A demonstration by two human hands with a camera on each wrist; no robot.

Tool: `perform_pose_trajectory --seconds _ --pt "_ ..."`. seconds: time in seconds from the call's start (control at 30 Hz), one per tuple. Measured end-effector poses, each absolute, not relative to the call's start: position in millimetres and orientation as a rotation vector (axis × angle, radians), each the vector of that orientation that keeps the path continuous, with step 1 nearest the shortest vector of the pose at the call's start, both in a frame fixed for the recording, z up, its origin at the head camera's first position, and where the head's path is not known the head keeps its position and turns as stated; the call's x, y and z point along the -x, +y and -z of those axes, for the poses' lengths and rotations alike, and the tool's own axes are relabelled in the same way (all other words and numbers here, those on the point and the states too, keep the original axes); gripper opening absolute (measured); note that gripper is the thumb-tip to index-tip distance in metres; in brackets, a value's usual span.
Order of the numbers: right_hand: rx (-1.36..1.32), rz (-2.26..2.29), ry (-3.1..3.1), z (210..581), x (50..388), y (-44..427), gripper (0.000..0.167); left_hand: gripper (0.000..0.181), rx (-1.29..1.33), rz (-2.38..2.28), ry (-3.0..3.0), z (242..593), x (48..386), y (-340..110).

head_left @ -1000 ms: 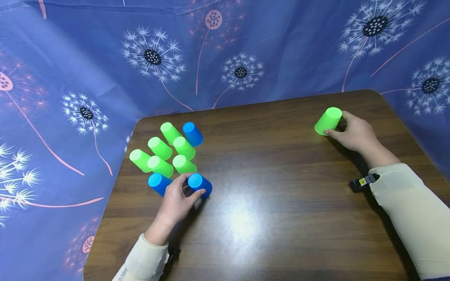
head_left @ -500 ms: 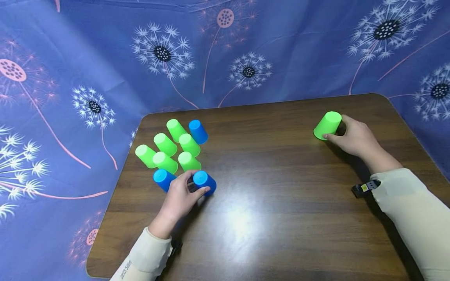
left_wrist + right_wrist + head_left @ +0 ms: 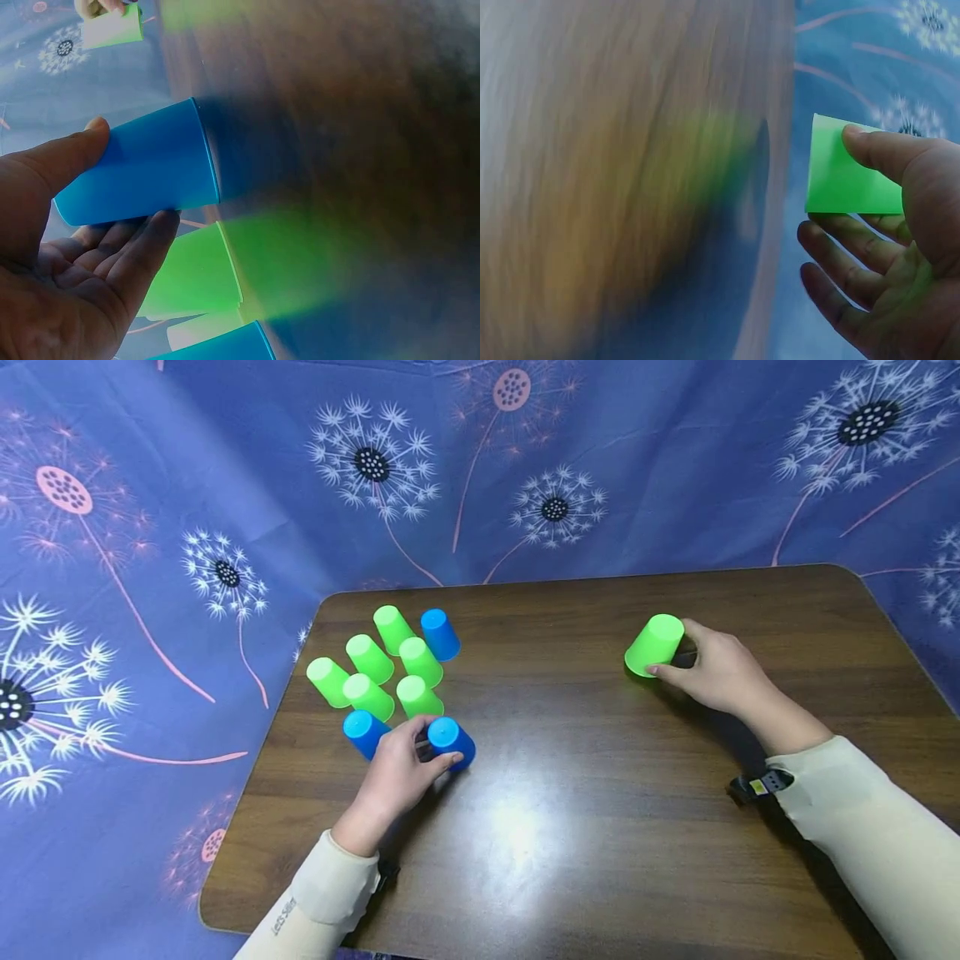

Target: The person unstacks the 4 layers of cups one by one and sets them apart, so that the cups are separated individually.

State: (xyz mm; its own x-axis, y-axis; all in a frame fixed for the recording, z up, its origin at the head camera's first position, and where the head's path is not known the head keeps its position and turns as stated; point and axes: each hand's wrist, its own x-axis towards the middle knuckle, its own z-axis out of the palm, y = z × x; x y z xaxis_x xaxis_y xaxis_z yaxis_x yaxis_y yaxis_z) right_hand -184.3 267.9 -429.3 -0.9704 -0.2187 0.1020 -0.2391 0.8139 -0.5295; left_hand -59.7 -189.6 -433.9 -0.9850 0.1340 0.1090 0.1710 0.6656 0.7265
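My left hand [image 3: 397, 768] holds a blue cup [image 3: 452, 743], upside down on the table, between thumb and fingers. In the left wrist view the thumb lies on one side of this blue cup [image 3: 142, 169] and fingertips touch the other. Over at the right, my right hand [image 3: 723, 668] grips a green cup [image 3: 654, 645], also upside down. The right wrist view shows this green cup [image 3: 847, 172] raised off the table, thumb on one side, with two fingers spread away. Beside the left hand is another blue cup [image 3: 365, 732].
Several green cups [image 3: 369, 658] stand upside down in a cluster on the left of the wooden table [image 3: 570, 827]. One more blue cup [image 3: 440, 633] stands at the cluster's back right. A blue dandelion-print cloth [image 3: 645, 460] hangs behind the table.
My right hand has carried the green cup leftward toward the middle of the table. The left hand keeps its hold on the blue cup. The head view has shifted slightly.
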Motion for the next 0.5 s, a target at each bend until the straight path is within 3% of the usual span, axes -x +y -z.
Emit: perform_pose_trajectory --seconds 0.5 --pt "-0.612 -0.971 -2.954 432 169 200 0.057 0.049 0.229 1.172 -2.863 431 61 -187"
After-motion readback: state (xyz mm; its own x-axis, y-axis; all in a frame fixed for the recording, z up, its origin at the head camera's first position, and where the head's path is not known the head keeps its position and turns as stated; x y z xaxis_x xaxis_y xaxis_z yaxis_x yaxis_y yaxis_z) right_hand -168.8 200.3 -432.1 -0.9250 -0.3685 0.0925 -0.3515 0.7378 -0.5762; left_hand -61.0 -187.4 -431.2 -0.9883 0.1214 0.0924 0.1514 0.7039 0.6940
